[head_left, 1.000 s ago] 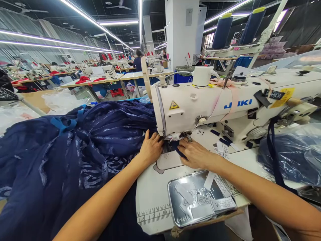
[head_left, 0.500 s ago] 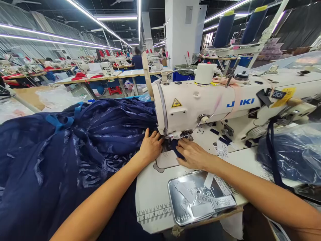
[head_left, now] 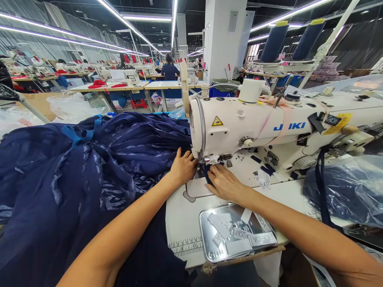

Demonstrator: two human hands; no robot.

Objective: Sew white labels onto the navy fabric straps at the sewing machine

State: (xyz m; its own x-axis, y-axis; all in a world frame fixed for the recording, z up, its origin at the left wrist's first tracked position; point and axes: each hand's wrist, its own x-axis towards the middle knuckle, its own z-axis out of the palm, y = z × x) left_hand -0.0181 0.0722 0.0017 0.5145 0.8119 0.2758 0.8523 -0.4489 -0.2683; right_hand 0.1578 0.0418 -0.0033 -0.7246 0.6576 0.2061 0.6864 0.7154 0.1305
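My left hand (head_left: pixel 183 167) lies at the left of the needle area, fingers a little spread on the gathered navy garment (head_left: pixel 134 147). Its fingertips are partly hidden by the head of the sewing machine (head_left: pixel 245 119). On the other side, my right hand (head_left: pixel 224 182) rests with its fingers on a navy piece of fabric (head_left: pixel 205 170) under the presser foot, the thumb apart and low on the machine bed. Both hands press from above; no pinch shows. Just below them is a metal tin lid (head_left: pixel 206 235) holding several white labels (head_left: pixel 239 235).
A clear plastic bag (head_left: pixel 344 187) of navy fabric lies at the right, with a navy strap beside it. Two navy thread cones (head_left: pixel 273 42) stand above the machine. Small navy scraps (head_left: pixel 267 170) are behind my right hand. Farther back, a person (head_left: pixel 170 71) sits among other worktables.
The view has shifted slightly, moving the machine a little right and down. Both hands stay beside the presser foot, with my right hand slightly closer to it.
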